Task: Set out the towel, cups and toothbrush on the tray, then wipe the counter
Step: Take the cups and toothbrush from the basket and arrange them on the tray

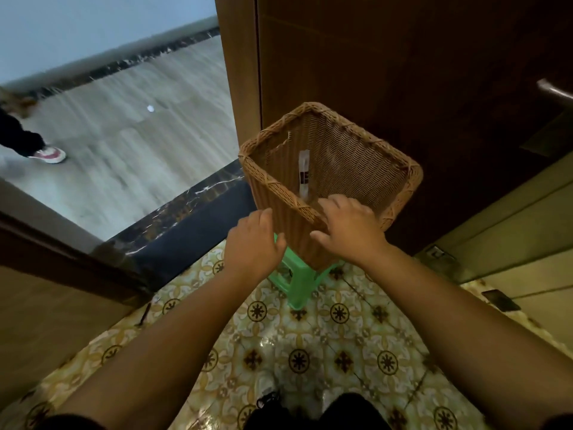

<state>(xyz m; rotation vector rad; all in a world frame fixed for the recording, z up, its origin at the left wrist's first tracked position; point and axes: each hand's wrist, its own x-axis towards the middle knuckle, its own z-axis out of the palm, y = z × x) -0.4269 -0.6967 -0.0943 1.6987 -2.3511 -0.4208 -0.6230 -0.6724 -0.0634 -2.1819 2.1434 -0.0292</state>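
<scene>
A tall woven wicker basket (350, 162) stands on a small green plastic stool (294, 283) in front of a dark wooden door. Inside it a white wrapped toothbrush packet (303, 173) leans upright against the far wall. My right hand (347, 231) is at the basket's near rim, fingers curled over the edge and into the basket. My left hand (252, 243) rests against the basket's left outer side, fingers loosely bent. No towel, cups or tray are in view.
The dark wooden door (403, 72) with a metal handle (555, 90) is behind the basket. A black marble threshold (186, 218) separates the patterned tile floor (310, 336) from a pale hallway, where a person's leg and pink shoe (49, 154) stand at left.
</scene>
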